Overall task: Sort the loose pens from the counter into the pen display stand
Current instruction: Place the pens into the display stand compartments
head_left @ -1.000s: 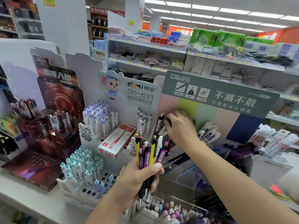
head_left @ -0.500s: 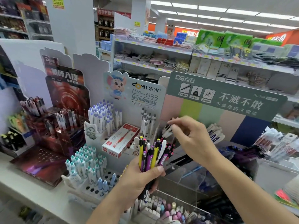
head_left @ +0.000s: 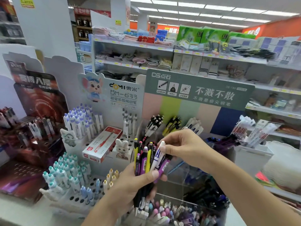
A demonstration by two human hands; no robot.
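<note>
White, with blue lettering, the pen sat pinched at its top between the thumb and fingers of my right hand, its lower end among the others. My left hand gripped the bunch of pens, yellow, purple and black, upright in front of the pen display stand. Black, yellow and white pens already stood in the stand's slots behind my hands.
</note>
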